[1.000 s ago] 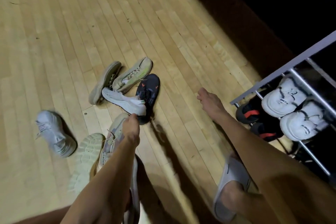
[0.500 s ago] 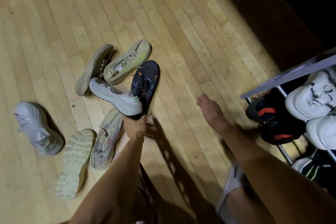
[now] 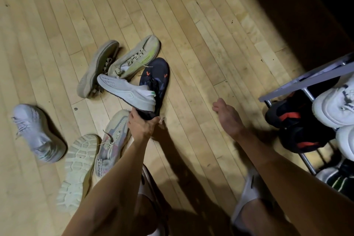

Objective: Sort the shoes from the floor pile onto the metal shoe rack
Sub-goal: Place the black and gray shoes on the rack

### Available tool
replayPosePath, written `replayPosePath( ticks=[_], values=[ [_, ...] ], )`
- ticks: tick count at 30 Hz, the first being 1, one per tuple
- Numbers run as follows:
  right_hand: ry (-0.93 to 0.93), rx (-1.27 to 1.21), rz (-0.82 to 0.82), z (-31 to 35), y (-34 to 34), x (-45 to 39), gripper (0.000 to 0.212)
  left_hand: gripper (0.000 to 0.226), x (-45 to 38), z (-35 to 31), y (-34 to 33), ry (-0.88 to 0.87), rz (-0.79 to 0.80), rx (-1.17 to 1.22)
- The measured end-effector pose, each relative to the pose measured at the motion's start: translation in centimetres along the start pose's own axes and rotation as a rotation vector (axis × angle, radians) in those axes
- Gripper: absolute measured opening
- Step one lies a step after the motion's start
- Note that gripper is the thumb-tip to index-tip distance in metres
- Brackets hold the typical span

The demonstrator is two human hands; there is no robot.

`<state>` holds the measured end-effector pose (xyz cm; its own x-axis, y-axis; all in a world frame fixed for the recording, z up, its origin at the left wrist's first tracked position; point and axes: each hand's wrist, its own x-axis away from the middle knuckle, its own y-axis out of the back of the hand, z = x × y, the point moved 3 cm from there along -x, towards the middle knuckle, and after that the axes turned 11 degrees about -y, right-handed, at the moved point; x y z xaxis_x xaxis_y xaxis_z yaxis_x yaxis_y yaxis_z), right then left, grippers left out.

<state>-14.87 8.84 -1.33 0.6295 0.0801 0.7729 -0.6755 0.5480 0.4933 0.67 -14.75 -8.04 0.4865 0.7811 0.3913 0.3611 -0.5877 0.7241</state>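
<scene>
Reaching down into the pile, the person's left hand (image 3: 142, 125) has now got its fingers curled round the heel end of the dark shoe with orange marks (image 3: 156, 80), where a second ago it was hovering over the pinkish mesh sneaker (image 3: 113, 140) closer in. So that's the change: the hand slid forward a bit and committed to a grab. The white knit shoe (image 3: 126, 92) is lying across the dark one, touching it right by the hand, and honestly it's hard to tell if the fingers have caught its heel too or only the dark one. The right hand (image 3: 228, 119) is just hanging out above the floor with its fingers loosely straight, holding nothing, same as before. The metal shoe rack (image 3: 306, 80) sits off to the right with a white pair (image 3: 337, 105) and a black pair with red straps (image 3: 295, 130) already on it, so the sorting is under way. Left on the wooden floor (image 3: 191, 25) are still the two beige shoes (image 3: 134, 57), a pale grey sneaker (image 3: 36, 132) off to the left, and one flipped sole-up (image 3: 78, 170). Looks like the dark shoe is next for the rack, though lifting it will probably tip the white one off.
</scene>
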Motion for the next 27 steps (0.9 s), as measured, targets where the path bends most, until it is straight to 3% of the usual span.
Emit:
replayPosePath(
  ticks=[5, 7, 13, 20, 25, 27],
  values=[
    [0.02, -0.011, 0.015, 0.0, -0.5, 0.7, 0.088, 0.066, 0.2, -0.3, 0.6, 0.065, 0.06, 0.425],
    [0.046, -0.013, 0.016, 0.0, -0.6, 1.0, 0.088, 0.063, 0.3, -0.6, 0.4, 0.094, 0.08, 0.531],
    [0.047, 0.017, 0.009, 0.1, -0.6, 1.3, 0.09, 0.05, 1.4, -1.5, 0.4, -0.029, 0.23, 0.509],
    [0.094, 0.008, -0.015, -0.5, -0.1, 2.1, 0.092, 0.061, 2.6, -2.5, -0.7, -0.083, 0.265, 0.543],
    [-0.006, -0.084, -0.02, -1.6, 0.0, 1.0, 0.095, 0.042, 3.1, -6.1, -1.6, -0.126, 0.296, 0.546],
    [-0.028, -0.131, -0.027, -1.8, -0.1, 0.9, 0.095, 0.066, 2.6, -7.8, -2.2, -0.067, 0.286, 0.594]
  ],
)
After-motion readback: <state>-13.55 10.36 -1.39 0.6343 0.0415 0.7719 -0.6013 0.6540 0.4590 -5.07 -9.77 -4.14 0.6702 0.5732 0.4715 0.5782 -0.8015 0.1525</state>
